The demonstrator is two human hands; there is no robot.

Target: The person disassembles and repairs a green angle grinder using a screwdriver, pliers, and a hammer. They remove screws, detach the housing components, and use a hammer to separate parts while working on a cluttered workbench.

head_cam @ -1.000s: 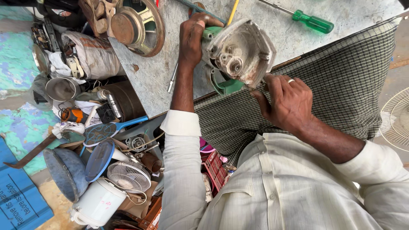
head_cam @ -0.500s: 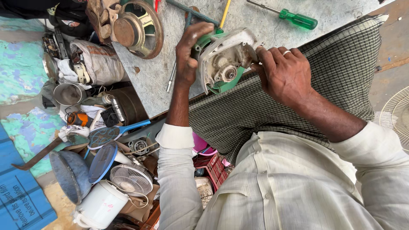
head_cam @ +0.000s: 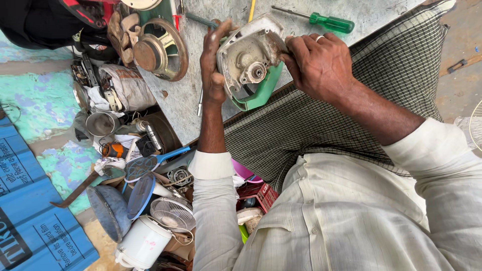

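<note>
Both hands hold a dirty grey motor housing (head_cam: 249,55) with a green plastic part along its lower edge, lifted just above the grey worktable (head_cam: 191,100). The left hand (head_cam: 213,60) grips the housing's left rim, fingers curled over the top edge and thumb pressed against the side, so it is closed on the casing. The right hand (head_cam: 321,65) clasps the housing's right edge, fingers wrapped over it, a ring on one finger. The housing's open face, with a round hub in the middle, is turned toward the camera and sits between the two hands, touching both. Just beyond the right hand, a green-handled screwdriver (head_cam: 321,21) lies flat on the table. Left of the left hand, a round speaker cone (head_cam: 160,50) rests on the table's edge. Below the left forearm, well apart from the hands, a heap of parts lies on the ground: a small white fan (head_cam: 173,213), a blue mesh racket (head_cam: 150,164), a metal cup (head_cam: 102,123) and a white jug (head_cam: 143,243). A checked cloth (head_cam: 321,130) covers the person's lap under the right wrist.
</note>
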